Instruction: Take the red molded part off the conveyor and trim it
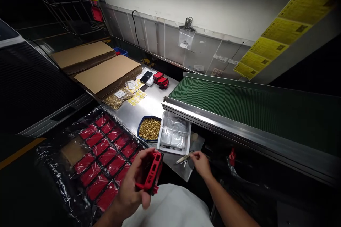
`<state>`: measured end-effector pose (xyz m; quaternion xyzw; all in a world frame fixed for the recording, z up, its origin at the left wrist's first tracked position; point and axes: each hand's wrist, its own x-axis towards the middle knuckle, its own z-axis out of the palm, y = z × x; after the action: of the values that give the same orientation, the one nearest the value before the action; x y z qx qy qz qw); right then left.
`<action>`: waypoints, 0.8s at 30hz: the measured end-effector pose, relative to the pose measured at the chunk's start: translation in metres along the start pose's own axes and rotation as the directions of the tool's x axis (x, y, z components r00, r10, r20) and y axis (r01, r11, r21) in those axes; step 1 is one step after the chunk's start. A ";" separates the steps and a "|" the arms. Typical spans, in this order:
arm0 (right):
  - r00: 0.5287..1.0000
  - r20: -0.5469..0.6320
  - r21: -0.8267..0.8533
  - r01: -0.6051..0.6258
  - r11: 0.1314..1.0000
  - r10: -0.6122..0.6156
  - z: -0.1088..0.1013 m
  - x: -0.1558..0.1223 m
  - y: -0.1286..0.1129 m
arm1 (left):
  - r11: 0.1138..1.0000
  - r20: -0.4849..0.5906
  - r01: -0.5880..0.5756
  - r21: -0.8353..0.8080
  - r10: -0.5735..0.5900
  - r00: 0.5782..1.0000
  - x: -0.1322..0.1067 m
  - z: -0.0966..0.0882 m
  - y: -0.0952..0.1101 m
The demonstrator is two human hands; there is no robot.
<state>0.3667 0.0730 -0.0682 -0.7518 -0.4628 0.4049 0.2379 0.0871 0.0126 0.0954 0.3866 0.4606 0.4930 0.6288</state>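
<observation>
My left hand (130,184) is closed around a red and black plastic housing (153,173). The housing is tilted, with cut-outs along its red edge, above my lap. My right hand (201,163) is at the table's near corner, thumb and fingers pinched together. Whatever lies between those fingertips is too small to make out. Right by them lies a slim pale-handled tool (183,159), with small metal pieces beside it; whether the fingers touch the tool I cannot tell. Just beyond are a white tray (188,140) of clear plastic bags and a blue dish (138,127) of small brass-coloured parts.
At left, a plastic-lined box holds rows of red housings (108,158). Stacked cardboard sheets (108,72), a bag of brass parts (117,99), yellow sticker sheets (136,97), a phone (146,77) and several red cases (161,80) lie farther back. A green conveyor belt (226,95) runs along the right.
</observation>
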 end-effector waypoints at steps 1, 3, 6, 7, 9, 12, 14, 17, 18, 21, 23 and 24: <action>0.999 0.016 -0.063 -0.047 0.997 0.048 0.011 -0.004 0.016 | 1.000 -0.026 0.008 -0.002 -0.008 1.000 -0.001 0.000 -0.002; 0.991 0.016 -0.176 -0.127 0.976 0.132 0.034 -0.014 0.038 | 0.999 -0.090 0.029 0.030 -0.027 0.996 -0.002 0.002 -0.004; 0.976 -0.028 -0.289 -0.215 0.933 0.217 0.060 -0.017 0.053 | 0.988 -0.124 0.078 0.131 -0.061 0.990 -0.005 0.005 -0.003; 0.972 -0.035 -0.309 -0.234 0.922 0.234 0.064 -0.015 0.055 | 0.983 -0.114 0.079 0.164 -0.061 0.992 -0.006 0.006 -0.001; 0.968 -0.030 -0.331 -0.244 0.911 0.249 0.068 -0.011 0.060 | 0.971 -0.078 0.048 0.235 -0.031 0.996 -0.005 0.008 0.004; 0.977 -0.031 -0.349 -0.208 0.914 0.211 0.065 -0.010 0.068 | 0.926 0.007 -0.062 0.373 0.064 0.998 -0.002 0.007 0.009; 0.989 -0.064 -0.367 -0.151 0.918 0.137 0.059 -0.016 0.073 | 0.888 0.074 -0.121 0.443 0.099 0.992 0.000 0.006 0.010; 0.996 -0.094 -0.389 -0.032 0.921 -0.005 0.049 -0.028 0.077 | 0.856 0.142 -0.155 0.493 0.097 0.985 0.001 0.004 0.011; 0.995 -0.087 -0.392 0.002 0.920 -0.039 0.047 -0.032 0.078 | 0.853 0.156 -0.157 0.498 0.090 0.984 0.002 0.004 0.011; 0.996 -0.050 -0.369 0.044 0.928 -0.067 0.044 -0.041 0.079 | 0.847 0.188 -0.157 0.508 0.069 0.980 0.003 0.006 0.014; 0.998 -0.040 -0.316 0.024 0.949 -0.039 0.043 -0.045 0.077 | 0.840 0.193 -0.150 0.521 0.055 0.980 0.004 0.008 0.017; 0.999 -0.036 -0.278 0.010 0.961 -0.021 0.042 -0.047 0.074 | 0.837 0.193 -0.144 0.528 0.047 0.980 0.004 0.009 0.019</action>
<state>0.3576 -0.0031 -0.1281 -0.7819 -0.5160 0.3196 0.1422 0.0910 0.0205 0.1144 0.6115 0.5044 0.3390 0.5067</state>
